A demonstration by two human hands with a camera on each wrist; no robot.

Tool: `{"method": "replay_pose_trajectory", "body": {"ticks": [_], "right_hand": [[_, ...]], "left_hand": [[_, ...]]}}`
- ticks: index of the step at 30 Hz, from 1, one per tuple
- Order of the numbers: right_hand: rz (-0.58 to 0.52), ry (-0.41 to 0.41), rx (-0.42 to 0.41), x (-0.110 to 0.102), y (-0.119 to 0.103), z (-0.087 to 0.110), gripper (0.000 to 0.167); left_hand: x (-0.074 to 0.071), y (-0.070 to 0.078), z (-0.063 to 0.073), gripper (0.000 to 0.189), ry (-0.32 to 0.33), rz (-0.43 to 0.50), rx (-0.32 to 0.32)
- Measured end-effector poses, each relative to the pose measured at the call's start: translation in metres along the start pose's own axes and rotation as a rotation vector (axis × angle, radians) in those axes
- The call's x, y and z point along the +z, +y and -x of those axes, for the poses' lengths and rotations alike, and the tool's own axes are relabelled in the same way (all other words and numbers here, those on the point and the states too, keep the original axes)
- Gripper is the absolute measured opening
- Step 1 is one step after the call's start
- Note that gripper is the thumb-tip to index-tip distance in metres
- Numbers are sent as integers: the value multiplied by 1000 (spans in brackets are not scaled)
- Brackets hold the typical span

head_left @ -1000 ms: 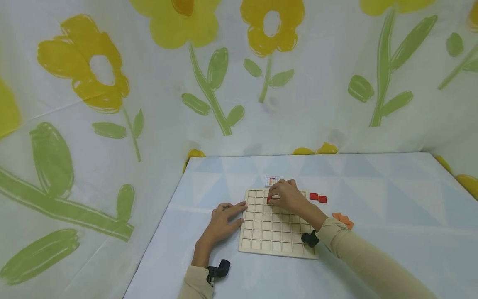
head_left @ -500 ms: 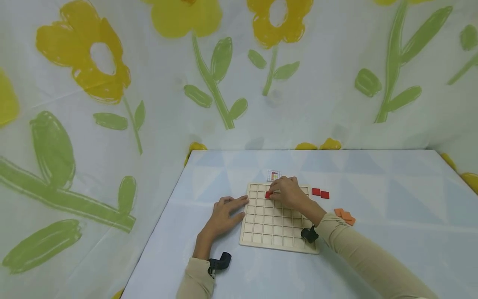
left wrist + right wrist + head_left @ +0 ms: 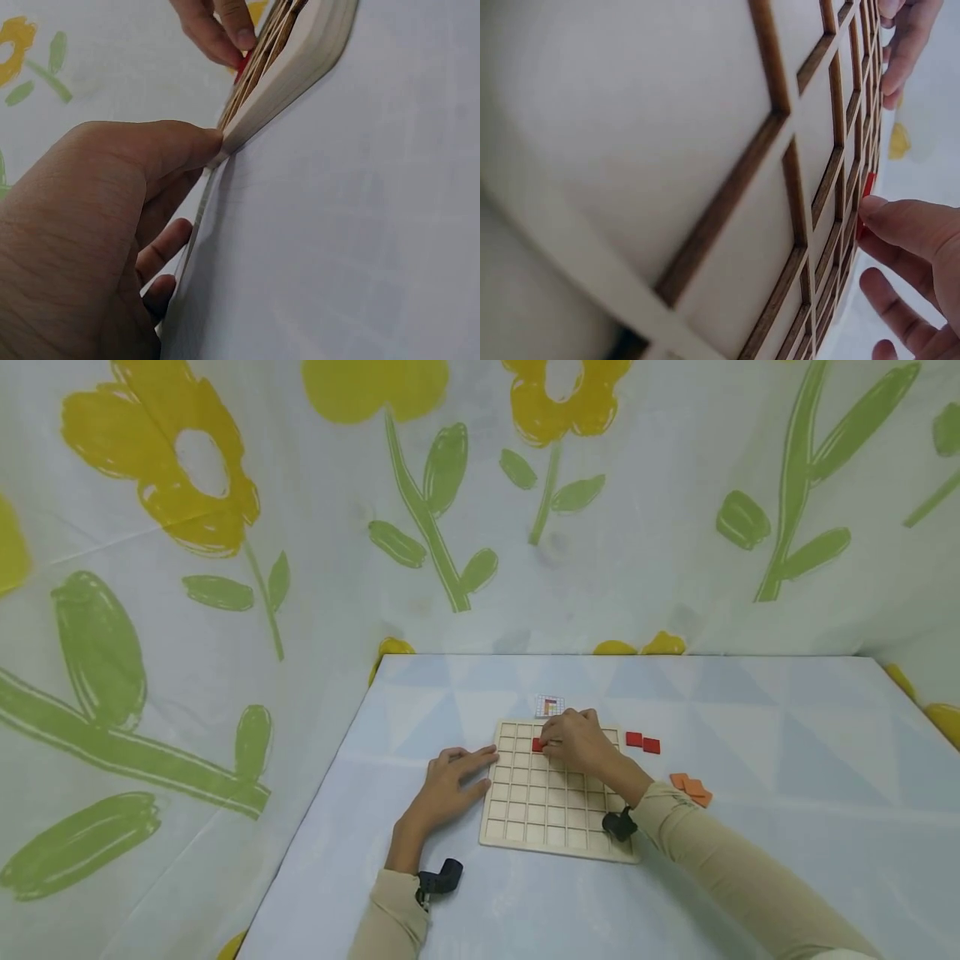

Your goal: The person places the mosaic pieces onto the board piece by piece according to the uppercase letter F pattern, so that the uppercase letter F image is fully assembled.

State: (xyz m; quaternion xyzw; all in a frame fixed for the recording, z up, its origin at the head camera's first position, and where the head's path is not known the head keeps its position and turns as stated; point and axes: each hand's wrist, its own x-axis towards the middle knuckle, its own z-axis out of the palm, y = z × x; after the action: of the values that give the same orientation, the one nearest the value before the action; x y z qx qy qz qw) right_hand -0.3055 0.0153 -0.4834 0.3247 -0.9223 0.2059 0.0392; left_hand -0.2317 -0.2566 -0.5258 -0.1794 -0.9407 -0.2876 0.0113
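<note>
Red tile (image 3: pixel 537 745) in right hand (image 3: pixel 579 743), one wooden board (image 3: pixel 527 816), two red tiles (image 3: pixel 633 739) beside

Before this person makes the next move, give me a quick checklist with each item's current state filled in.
1. Left hand touching the left edge of the grid board: ok.
2. Right hand with thumb and fingertip at the red tile: ok.
3. That tile seated flat in a cell: cannot tell, fingers partly cover it.
4. Two spare red tiles within view, right of the board: ok.
5. Orange tiles laid apart: not ok, they overlap.
6. Pattern card in view beyond the board: ok.
</note>
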Motion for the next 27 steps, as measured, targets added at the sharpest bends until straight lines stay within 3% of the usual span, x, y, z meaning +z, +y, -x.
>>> {"method": "replay_pose_trajectory", "body": {"ticks": [14,27], "right_hand": [[58,-21,-37,-12,-1,6,11],[25,59,-17,-45,20,35,20]], "left_hand": [[2,-1,-2,45,6,-1,-9],[0,3,-1,45,15,8,-5]]}}
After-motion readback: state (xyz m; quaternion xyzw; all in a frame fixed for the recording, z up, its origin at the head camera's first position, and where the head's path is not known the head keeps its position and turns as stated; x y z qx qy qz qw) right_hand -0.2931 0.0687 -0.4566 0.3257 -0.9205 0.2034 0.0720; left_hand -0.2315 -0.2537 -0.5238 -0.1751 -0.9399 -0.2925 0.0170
